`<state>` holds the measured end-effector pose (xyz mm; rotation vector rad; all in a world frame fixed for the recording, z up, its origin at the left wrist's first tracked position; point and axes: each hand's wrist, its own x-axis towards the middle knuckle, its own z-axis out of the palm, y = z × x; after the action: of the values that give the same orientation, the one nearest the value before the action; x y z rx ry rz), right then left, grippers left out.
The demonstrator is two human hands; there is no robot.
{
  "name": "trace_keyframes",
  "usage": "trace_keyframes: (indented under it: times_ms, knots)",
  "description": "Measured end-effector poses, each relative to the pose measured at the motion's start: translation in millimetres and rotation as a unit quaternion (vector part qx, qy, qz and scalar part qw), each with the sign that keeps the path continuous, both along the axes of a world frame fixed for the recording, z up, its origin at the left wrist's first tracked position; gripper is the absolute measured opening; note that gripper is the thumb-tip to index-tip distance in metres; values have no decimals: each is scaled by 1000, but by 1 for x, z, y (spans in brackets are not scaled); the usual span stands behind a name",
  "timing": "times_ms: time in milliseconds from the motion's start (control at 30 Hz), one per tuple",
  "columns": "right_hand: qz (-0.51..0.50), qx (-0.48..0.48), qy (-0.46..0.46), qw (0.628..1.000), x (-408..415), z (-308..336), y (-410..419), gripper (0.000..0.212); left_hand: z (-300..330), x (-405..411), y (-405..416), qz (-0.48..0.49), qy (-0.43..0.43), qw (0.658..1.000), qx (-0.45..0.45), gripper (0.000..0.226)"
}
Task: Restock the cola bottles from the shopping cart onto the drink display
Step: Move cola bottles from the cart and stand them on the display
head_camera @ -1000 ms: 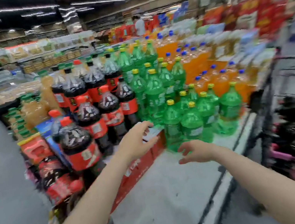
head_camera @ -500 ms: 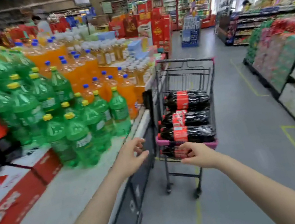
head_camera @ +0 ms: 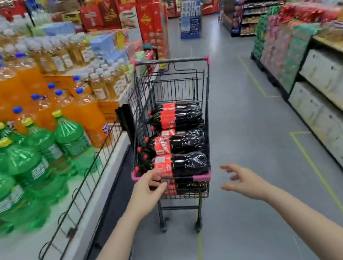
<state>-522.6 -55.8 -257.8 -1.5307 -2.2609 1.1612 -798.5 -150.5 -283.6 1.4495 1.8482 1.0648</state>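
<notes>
While both hands (head_camera: 146, 190) (head_camera: 242, 178) hover empty, the cart (head_camera: 201, 177) rim fronts cola bottles (head_camera: 179, 142).

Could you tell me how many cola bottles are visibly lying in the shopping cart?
4 clearly: nearest, next, third, farthest. More seem to lie underneath, partly hidden.

Legible text: none. Cola bottles (head_camera: 179, 142) in the shopping cart (head_camera: 206, 110): red wrappers with white script and a pale barcode patch, too blurred to read (brand not confirmed from lettering). Green bottles (head_camera: 27, 167) on the drink display (head_camera: 100, 200): white print panels, unreadable. Pale yellow bottles (head_camera: 63, 57): white labels, unreadable. Red cartons (head_camera: 147, 18) at the far end: gold emblems and characters, not decipherable. No price tags or numbers can be made out.
</notes>
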Motion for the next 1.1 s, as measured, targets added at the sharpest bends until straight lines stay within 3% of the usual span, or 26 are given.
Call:
trace_keyframes:
  times_ms: [500,767,1100]
  knots:
    - [-64,-11,61,996,-85,2,207,88,10,-97,245,-38,23,999,-6,40]
    - [1,7,29,1000,-114,-17,326,101,-18,-125,328,42,7,999,-28,48]
    - [123,21,-54,991,-158,-67,477,115,-70,-123,428,177,-58,973,-138,102]
